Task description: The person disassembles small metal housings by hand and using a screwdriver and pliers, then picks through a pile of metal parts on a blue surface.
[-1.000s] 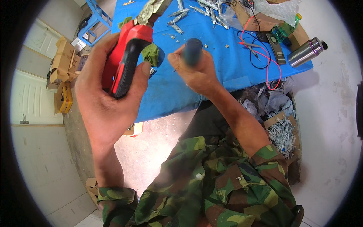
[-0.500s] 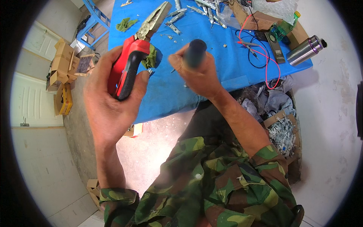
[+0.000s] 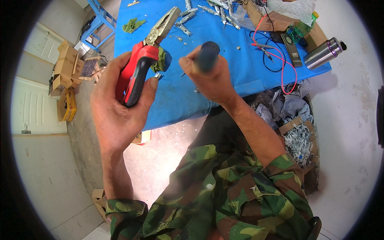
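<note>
My left hand [image 3: 124, 108] is wrapped round combination pliers [image 3: 138, 80] with red and black handles; their worn metal jaws [image 3: 163, 27] point up and away over the table. In my right hand [image 3: 212, 82], closed in a fist, is a screwdriver [image 3: 207, 58] with a thick dark handle, its butt blurred and facing me. The fist hides most of it; a thin bit of metal shows left of the fingers. Just beyond my left thumb is a small silvery piece [image 3: 159, 75], partly hidden, and a green glove or rag [image 3: 160, 60] lies behind the pliers.
Several metal parts [image 3: 187, 18] lie at the far side of the blue-covered table [image 3: 172, 108]. Red and black test leads [image 3: 285, 66], a steel flask [image 3: 322, 54] and a green bottle [image 3: 300, 32] are on the right. Below stands a box of scraps [image 3: 298, 144].
My left hand and the pliers have shifted slightly down and to the right. My right fist with the screwdriver has hardly moved.
</note>
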A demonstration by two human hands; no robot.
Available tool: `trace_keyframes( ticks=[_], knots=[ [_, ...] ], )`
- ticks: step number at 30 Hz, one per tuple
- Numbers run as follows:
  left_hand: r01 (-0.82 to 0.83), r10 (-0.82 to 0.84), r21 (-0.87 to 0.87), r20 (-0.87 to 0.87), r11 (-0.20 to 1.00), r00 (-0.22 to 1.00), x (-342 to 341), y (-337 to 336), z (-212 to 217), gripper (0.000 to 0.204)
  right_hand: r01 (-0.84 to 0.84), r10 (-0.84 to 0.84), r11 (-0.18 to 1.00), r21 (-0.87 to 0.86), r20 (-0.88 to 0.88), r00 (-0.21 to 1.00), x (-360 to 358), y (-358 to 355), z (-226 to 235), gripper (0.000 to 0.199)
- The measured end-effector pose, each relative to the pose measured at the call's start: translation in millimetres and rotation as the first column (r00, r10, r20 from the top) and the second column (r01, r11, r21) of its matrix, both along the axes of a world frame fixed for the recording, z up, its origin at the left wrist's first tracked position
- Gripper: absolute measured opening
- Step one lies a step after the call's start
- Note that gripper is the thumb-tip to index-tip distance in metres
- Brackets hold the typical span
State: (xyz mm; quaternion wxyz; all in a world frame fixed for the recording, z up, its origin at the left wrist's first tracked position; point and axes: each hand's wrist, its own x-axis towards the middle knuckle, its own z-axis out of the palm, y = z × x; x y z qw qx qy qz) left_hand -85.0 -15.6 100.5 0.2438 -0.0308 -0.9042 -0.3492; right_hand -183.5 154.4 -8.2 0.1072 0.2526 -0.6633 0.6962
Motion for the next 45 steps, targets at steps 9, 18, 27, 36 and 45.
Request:
trace_keyframes(
  ticks=[9, 18, 27, 36, 45],
  knots=[
    [0.014, -0.015, -0.007, -0.080, 1.000, 0.997, 0.5, 3.1, 3.7, 0.047, -0.109, 0.109, 0.994, -0.013, 0.019, 0.994, 2.2, -3.4, 2.7, 0.015],
    [0.052, -0.088, -0.198, -0.177, 0.979, 0.980, -0.1, 11.3, 15.1, 0.049, -0.166, 0.169, 0.985, -0.040, 0.087, 0.982, -0.2, -2.7, 0.6, 0.013],
    [0.077, -0.098, -0.382, -0.034, 0.921, 0.995, -1.2, 13.3, 18.0, 0.052, -0.157, 0.157, 0.987, -0.016, -0.030, 0.987, 3.7, -6.6, 2.6, 0.014],
    [-0.255, 0.091, -0.309, -0.458, 0.916, 0.884, 5.6, -8.8, 79.3, 0.039, -0.152, 0.153, 0.988, -0.033, 0.030, 0.988, -1.3, -3.0, -2.2, 0.016],
    [-0.051, 0.007, -0.170, -0.248, 0.984, 0.969, 1.2, 3.2, 54.3, 0.037, -0.138, 0.147, 0.986, -0.094, 0.089, 0.985, -8.4, -0.6, -2.5, 0.016]
  ],
)
